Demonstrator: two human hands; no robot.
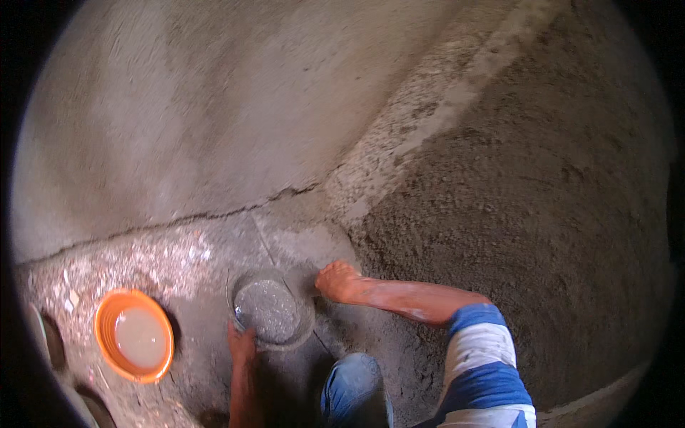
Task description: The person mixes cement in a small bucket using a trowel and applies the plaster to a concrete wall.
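Grips near-left rim of round pan (306, 321) with left hand (242, 346) | holds right hand (338, 282) curled just right of pan, cannot tell around what | finds pan, grey wet mix (265, 312) inside, near floor's (196, 321) corner between walls (185, 114) | spots orange basin (105, 329) of cloudy liquid (140, 337) toward floor's left edge

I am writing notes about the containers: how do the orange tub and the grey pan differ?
Colour: the orange tub is bright, while the grey pan is dull. Contents: the orange tub holds cloudy, pale liquid; the grey pan holds a wet-looking grey mix. Contact: the left hand touches the grey pan's rim, while no hand touches the orange tub. Both are round and open at the top.
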